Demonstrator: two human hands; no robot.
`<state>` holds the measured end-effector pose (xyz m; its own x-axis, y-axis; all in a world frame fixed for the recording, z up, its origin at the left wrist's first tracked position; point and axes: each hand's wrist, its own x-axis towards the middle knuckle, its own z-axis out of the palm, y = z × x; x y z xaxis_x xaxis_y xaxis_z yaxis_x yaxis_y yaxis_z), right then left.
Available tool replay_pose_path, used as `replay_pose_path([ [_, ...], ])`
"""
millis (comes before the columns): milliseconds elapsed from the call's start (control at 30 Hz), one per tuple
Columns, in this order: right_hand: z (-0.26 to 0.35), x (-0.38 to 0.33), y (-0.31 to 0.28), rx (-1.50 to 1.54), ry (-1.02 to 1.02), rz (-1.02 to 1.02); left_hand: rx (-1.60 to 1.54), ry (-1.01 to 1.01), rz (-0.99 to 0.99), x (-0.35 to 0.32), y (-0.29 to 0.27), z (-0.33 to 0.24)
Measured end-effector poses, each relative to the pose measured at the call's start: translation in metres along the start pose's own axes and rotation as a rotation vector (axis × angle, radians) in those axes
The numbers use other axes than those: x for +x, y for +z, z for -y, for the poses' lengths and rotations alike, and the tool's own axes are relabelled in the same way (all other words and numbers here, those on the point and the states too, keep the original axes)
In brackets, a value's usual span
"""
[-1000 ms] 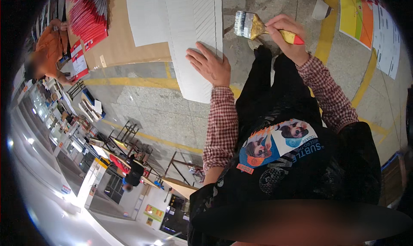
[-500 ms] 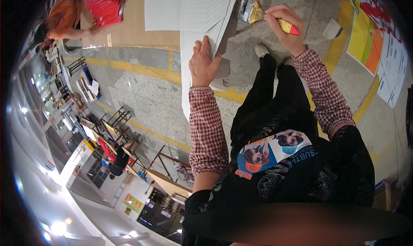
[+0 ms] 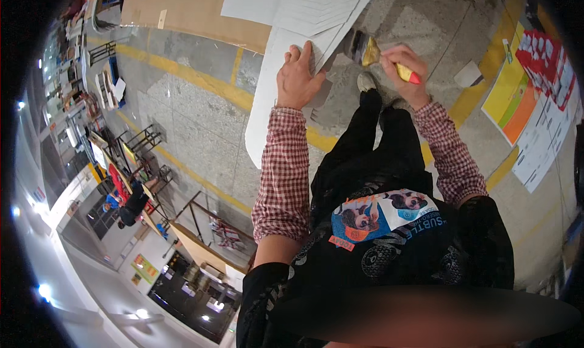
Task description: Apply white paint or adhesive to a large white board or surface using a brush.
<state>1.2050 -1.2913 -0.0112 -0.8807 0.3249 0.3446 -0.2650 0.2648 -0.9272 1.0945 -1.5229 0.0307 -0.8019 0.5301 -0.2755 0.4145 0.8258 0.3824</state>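
Head view: R hand (image 3: 404, 71) grips a paintbrush (image 3: 369, 52) approx. 1 o'clock, bristles near the white sheet's (image 3: 286, 38) edge. Sheet's at 12, L hand (image 3: 298, 80) lying open on it; brown board (image 3: 201, 13) at 11. Step looks like steadying the sheet, brush ready; next move prob. calls for firm L pressure.

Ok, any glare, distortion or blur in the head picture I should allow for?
Head view: ceiling lamps flare at lower left; head view: fisheye bending curves the white ceiling near the black rim; head view: a blurred patch spans the bottom; head view: white sheet and paintbrush outlines read well, though the dark bristles show little detail.
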Motion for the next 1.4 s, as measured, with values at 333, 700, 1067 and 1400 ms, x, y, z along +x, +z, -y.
replay_pose_path([
  [333,-0.006,0.006,0.004,-0.024,0.081,0.075,0.038,-0.008,-0.064,0.005,0.013,0.009],
  [700,-0.004,0.019,-0.001,-0.004,0.125,0.206,0.003,-0.044,-0.052,0.008,0.021,0.012],
  [1067,-0.007,0.024,-0.003,-0.044,0.115,0.233,-0.032,-0.085,-0.017,0.014,0.028,0.016],
  [1400,0.001,0.025,-0.012,0.008,0.172,0.265,-0.054,-0.106,-0.014,0.012,0.028,0.015],
])
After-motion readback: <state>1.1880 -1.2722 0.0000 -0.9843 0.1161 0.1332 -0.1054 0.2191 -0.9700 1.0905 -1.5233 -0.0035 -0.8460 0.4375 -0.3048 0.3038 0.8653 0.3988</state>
